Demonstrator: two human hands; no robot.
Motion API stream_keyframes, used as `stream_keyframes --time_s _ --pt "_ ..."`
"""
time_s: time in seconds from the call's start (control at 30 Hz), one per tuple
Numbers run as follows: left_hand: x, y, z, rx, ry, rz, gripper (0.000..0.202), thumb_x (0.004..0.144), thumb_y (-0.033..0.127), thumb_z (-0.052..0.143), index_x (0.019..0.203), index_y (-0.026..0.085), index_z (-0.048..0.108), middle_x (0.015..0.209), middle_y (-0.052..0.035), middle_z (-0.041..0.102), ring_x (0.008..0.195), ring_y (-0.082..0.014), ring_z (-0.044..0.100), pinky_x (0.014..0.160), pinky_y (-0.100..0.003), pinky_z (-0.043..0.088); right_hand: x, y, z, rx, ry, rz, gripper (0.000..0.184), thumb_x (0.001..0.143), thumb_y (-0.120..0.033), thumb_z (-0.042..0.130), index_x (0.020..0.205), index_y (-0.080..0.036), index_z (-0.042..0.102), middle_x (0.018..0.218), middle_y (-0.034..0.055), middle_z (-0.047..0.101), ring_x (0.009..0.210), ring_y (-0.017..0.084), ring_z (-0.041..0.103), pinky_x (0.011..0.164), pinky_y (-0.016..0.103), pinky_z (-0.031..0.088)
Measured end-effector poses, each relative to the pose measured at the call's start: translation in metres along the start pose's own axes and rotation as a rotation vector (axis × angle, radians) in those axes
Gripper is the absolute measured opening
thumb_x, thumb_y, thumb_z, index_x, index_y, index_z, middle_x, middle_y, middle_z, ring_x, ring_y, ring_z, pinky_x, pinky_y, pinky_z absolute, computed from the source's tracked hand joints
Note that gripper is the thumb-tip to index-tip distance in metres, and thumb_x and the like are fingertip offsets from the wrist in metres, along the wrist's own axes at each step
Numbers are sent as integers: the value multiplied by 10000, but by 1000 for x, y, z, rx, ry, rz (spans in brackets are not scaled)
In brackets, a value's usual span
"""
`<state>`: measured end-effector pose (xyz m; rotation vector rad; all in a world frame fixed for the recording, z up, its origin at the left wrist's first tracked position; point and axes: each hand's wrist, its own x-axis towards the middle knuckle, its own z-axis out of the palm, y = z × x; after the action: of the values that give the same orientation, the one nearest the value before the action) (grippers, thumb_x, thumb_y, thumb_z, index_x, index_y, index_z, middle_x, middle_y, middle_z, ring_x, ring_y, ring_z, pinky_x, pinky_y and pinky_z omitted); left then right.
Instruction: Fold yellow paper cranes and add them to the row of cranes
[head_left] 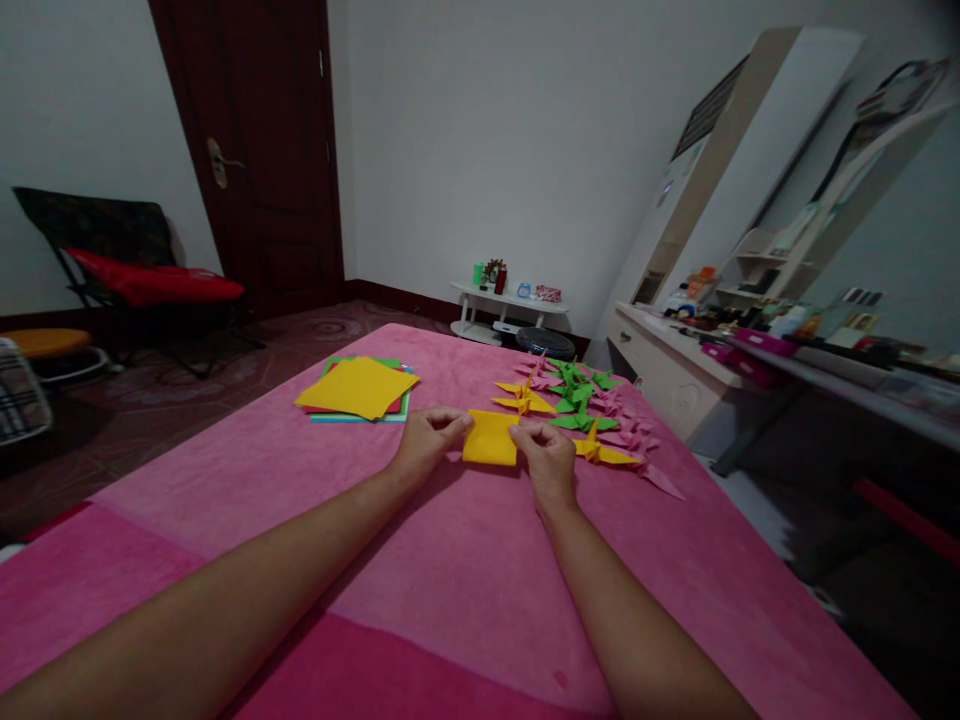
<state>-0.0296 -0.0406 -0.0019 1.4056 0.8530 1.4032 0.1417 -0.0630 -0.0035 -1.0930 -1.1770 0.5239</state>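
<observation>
A small folded square of yellow origami paper is held up between my two hands, just above the pink cloth. My left hand pinches its upper left edge between thumb and fingers. On the opposite side, my right hand grips the right edge the same way. Close behind the paper lies a yellow paper crane. Another yellow crane sits just right of my right hand, near several green cranes and pink cranes.
A stack of coloured paper sheets, yellow on top, lies at the left of the pink-covered table. Beyond stand a white shelf, a door and a folding chair. A cluttered dresser is at the right.
</observation>
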Motion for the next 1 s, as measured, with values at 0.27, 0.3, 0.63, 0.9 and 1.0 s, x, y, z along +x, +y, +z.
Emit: stream_keyframes --time_s 0.27,0.3,0.63,0.9,1.0 --pt "0 1 1 14 55 -8 308 649 413 674 725 116 698 702 -58 680 628 -144 590 601 -234 452 -1 0 2 30 -2 8 166 657 -271 659 579 -137 600 563 -22 543 557 112 483 563 237 397" --pt "0 1 1 16 62 -4 306 649 412 674 720 115 697 697 -57 678 624 -142 588 600 -234 452 -1 0 2 31 0 4 165 655 -266 660 572 -138 598 557 -24 540 554 111 482 564 237 395" --pt "1 -1 1 32 104 -26 289 654 394 673 679 106 663 653 -45 648 580 -123 568 531 -210 443 -1 0 3 27 -7 -29 171 660 -273 657 574 -142 589 576 -22 554 564 111 493 576 238 403" --pt "1 1 3 34 113 -2 255 650 354 670 612 110 603 574 -10 600 506 -95 530 478 -194 416 -3 -3 3 4 -13 -30 203 657 -291 647 550 -146 555 574 -15 554 572 116 504 587 242 419" --pt "1 2 4 48 112 13 237 659 320 656 582 122 552 522 11 559 470 -87 511 457 -189 402 -2 -1 3 4 -8 -3 197 646 -293 651 572 -148 540 576 -15 545 561 115 505 567 237 421"
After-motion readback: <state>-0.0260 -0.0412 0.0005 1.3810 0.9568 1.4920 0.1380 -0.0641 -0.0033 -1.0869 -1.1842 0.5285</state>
